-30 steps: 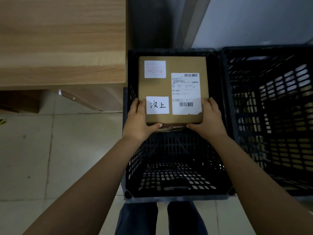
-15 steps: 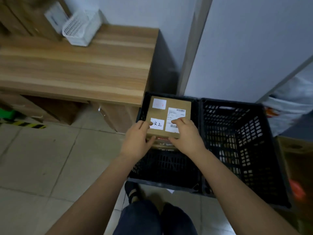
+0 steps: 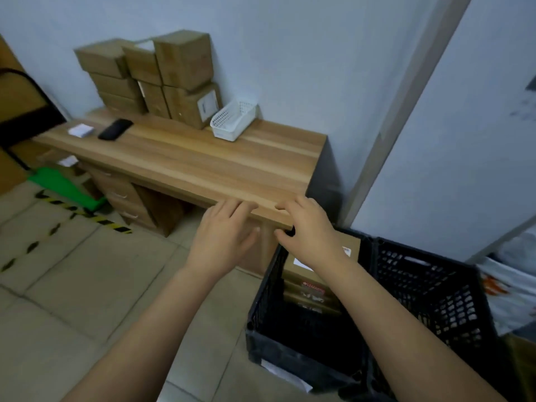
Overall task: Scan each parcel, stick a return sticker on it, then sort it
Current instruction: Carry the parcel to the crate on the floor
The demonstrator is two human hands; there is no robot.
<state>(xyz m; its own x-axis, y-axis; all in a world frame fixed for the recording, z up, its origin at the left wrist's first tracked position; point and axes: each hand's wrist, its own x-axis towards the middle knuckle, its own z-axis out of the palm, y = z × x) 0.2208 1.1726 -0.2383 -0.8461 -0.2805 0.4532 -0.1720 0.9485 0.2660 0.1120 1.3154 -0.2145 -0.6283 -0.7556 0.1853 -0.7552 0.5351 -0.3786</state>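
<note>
Both your grips are empty right now: left hand (image 3: 223, 236) and right hand (image 3: 310, 230) hang over the near edge of the worktop (image 3: 203, 161) in mid-frame. Fingers are loose and spread, with nothing in either one.

The labelled parcel (image 3: 311, 285) sits in the black crate (image 3: 290, 352) at lower right, just under your right wrist, so that one looks sorted to me.

What matters for the next reach is the stack of boxes (image 3: 150, 79) at upper left of the frame, pushed against the wall at the far end of the worktop. From your hands it lies up and to the left, well apart, across a long stretch of wood. Your left hand is the nearer one, though not by much. The boxes look pretty cubic from here, no obvious long side. The top right one stands highest, so I'd guess that's the easy pick.

The black handheld (image 3: 115, 129) and white pad (image 3: 81, 130), probably your scanner and stickers, lie near the stack towards the left end.
</note>
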